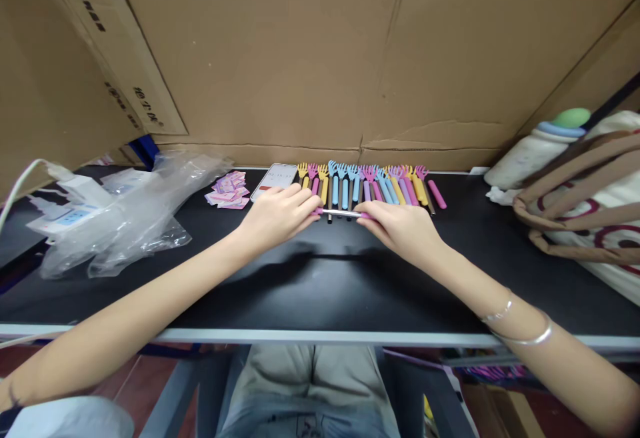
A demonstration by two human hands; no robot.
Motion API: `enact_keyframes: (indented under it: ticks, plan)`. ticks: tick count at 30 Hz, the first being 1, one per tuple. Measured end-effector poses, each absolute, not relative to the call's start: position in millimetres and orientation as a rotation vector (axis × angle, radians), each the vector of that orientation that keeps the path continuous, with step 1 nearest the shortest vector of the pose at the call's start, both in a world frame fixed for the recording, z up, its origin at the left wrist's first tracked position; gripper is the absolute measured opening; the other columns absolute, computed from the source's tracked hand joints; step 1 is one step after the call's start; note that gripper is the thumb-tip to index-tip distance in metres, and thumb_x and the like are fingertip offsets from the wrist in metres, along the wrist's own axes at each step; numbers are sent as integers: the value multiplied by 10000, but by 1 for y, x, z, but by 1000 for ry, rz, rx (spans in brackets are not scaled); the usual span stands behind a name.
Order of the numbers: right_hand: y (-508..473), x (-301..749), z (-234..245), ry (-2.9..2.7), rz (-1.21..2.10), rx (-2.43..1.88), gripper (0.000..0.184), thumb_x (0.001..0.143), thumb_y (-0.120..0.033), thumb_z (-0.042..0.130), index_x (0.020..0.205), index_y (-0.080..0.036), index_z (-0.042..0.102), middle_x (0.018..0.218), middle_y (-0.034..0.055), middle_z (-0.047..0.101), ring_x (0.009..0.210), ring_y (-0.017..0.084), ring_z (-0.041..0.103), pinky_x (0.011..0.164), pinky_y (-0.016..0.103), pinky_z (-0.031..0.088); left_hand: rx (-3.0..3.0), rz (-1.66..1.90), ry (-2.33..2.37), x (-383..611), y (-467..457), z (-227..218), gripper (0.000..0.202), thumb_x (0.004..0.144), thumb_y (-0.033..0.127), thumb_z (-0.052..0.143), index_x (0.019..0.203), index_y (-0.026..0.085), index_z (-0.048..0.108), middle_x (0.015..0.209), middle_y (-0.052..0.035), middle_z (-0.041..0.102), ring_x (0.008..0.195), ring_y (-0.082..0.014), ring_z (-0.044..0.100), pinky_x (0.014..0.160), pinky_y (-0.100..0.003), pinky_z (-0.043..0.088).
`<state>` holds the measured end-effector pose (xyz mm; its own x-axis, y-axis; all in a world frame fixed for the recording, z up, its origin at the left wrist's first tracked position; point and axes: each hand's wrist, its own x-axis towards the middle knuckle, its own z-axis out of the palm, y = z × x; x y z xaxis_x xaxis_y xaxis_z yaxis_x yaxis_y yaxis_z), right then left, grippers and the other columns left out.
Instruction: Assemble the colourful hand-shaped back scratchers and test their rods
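Between my hands a telescopic back scratcher [341, 213] is held level above the black table, its silver rod bare in the middle. My left hand [280, 217] is closed around one pink-purple end. Round the other end, also pink-purple, the fingers of my right hand [403, 226] are closed. Most of both ends is hidden by my fingers. Just behind my hands lies a row of back scratchers [356, 185] with claw heads in yellow, pink, blue and purple. A loose pink handle [437, 195] rests at the row's right end.
Left of the row are a phone [274, 179] and a pile of pink-purple cards [229, 191]. Clear plastic bags [135, 218] lie beside a white charger [85, 188]. At right stand a white bottle [530, 155] and a bag with brown handles [595, 211]. Cardboard [280, 58] walls the back.
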<state>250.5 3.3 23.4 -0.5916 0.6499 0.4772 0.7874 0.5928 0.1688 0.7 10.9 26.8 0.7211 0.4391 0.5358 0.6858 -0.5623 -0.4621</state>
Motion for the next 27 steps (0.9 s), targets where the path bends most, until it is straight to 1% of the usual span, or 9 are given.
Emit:
enact_keyframes:
  ticks: [2, 5, 7, 10, 13, 15, 17, 21, 27]
  plan:
    - [5, 255, 24, -2449, -460, -1145, 300, 943, -412, 379, 981, -215, 602, 904, 12, 707, 726, 133, 641, 539, 230, 340, -2240, -484, -839, -4, 14, 28, 262, 956, 339, 384, 882, 177, 576, 786, -32, 606, 768, -168, 548, 584, -293, 311]
    - [5, 262, 26, -2465, -319, -1143, 276, 929, -426, 412, 982, -228, 598, 904, -7, 706, 737, 130, 639, 574, 227, 366, -2278, -472, -824, -11, 16, 27, 304, 958, 375, 372, 871, 176, 583, 775, -28, 600, 748, -157, 544, 575, -276, 319]
    - [7, 268, 27, -2485, -196, -1152, 269, 924, -428, 423, 997, -238, 598, 908, -7, 701, 755, 131, 634, 606, 225, 384, -2340, -469, -844, -15, 17, 25, 312, 956, 396, 371, 903, 181, 591, 804, -27, 602, 765, -153, 548, 578, -258, 334]
    - [14, 279, 24, -2521, 31, -1141, 271, 913, -424, 442, 1033, -233, 591, 946, 18, 682, 805, 144, 619, 667, 232, 413, -2479, -469, -956, -22, 19, 21, 308, 946, 423, 381, 979, 206, 598, 893, -29, 604, 807, -147, 564, 585, -227, 362]
    - [22, 289, 19, -2563, 260, -1131, 271, 902, -421, 458, 1035, -217, 577, 881, 28, 665, 759, 141, 601, 665, 235, 421, -2674, -430, -1089, -28, 20, 15, 286, 922, 432, 426, 1074, 236, 568, 974, -21, 617, 864, -147, 591, 621, -210, 398]
    - [25, 293, 15, -2581, 352, -1153, 272, 897, -417, 464, 1051, -213, 556, 814, 18, 650, 689, 134, 582, 629, 234, 415, -2795, -406, -1177, -31, 20, 12, 298, 895, 429, 470, 1110, 232, 529, 972, -14, 637, 856, -149, 609, 641, -213, 414]
    - [25, 294, 12, -2594, 377, -1173, 259, 890, -407, 472, 1049, -215, 542, 792, 13, 639, 661, 133, 570, 614, 238, 410, -2873, -400, -1257, -33, 20, 9, 296, 871, 420, 501, 1088, 220, 514, 947, -13, 650, 824, -152, 619, 650, -222, 423]
    - [22, 292, 9, -2609, 300, -1172, 213, 878, -387, 484, 982, -218, 561, 834, 31, 629, 731, 153, 579, 662, 259, 422, -2940, -416, -1292, -33, 19, 8, 261, 842, 416, 536, 1008, 215, 538, 958, -16, 644, 846, -159, 610, 677, -229, 431]
    - [18, 290, 7, -2635, 110, -1173, 200, 881, -366, 464, 948, -221, 584, 884, 47, 601, 788, 157, 552, 679, 259, 414, -2875, -389, -1299, -32, 17, 5, 251, 837, 431, 537, 989, 239, 588, 1004, 2, 604, 853, -139, 589, 640, -210, 396]
